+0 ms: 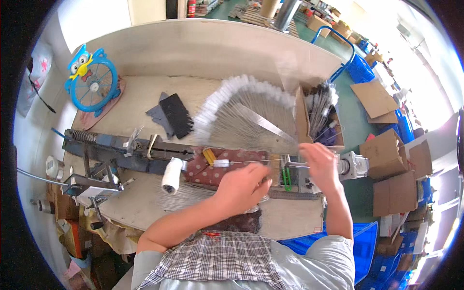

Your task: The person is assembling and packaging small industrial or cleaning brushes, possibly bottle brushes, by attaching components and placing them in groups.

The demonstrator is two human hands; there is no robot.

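Note:
A small brush with a white bristle head (221,163) and a thin wire stem lies across a brown dotted cloth (198,171) on the long metal bench machine. My left hand (244,188) is just in front of the stem, its fingers curled in. What they hold, if anything, does not show. Over the right end of the machine is my right hand (319,162), fingers bent and close together, slightly blurred. It is beside a green-handled part (287,179) and the silver motor end (355,166); its fingertips are partly hidden.
Many similar white-tipped wire brushes (227,99) fan out behind the machine. More stand in a cardboard box (302,113) at the right. A white roll (171,176), a dark pad (176,116) and a blue fan (92,82) are on the left. Bare wires (181,200) lie in front.

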